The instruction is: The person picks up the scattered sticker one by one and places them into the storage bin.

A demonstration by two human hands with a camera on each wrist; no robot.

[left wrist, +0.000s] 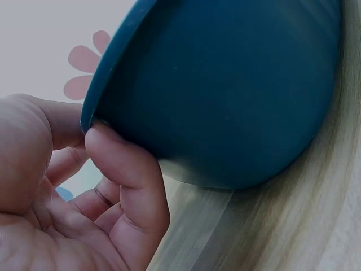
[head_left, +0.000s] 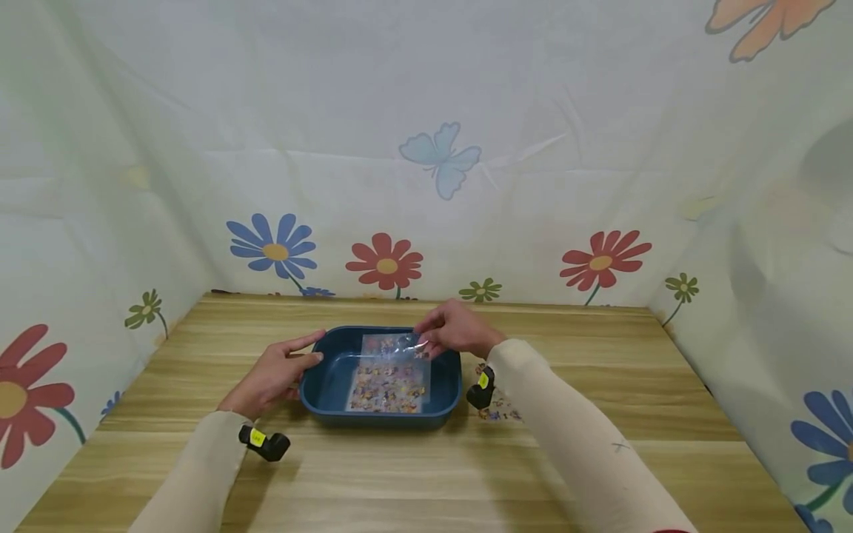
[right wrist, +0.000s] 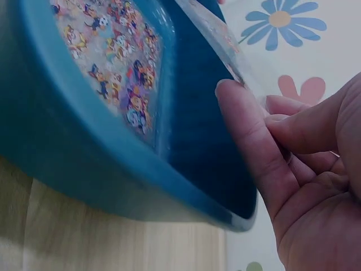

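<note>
A dark blue plastic basin (head_left: 326,377) sits on the wooden table. At its left end my left hand (head_left: 273,374) pinches the rim; thumb and finger lie on either side of the basin wall (left wrist: 225,90) in the left wrist view. My right hand (head_left: 456,329) is over the basin's far right corner, pinching the edge of a clear sticker sheet (head_left: 389,345) between thumb and fingers. That sheet is raised at a slant. Beneath it, see-through sheets of small cartoon puppy stickers (right wrist: 115,62) lie on the basin floor.
Another clear sticker sheet (head_left: 500,409) lies on the table (head_left: 373,474) right of the basin, partly hidden by my right wrist. Black wrist cameras sit on both sleeves. A white curtain (head_left: 320,185) printed with flowers and butterflies hangs behind the table and along both sides.
</note>
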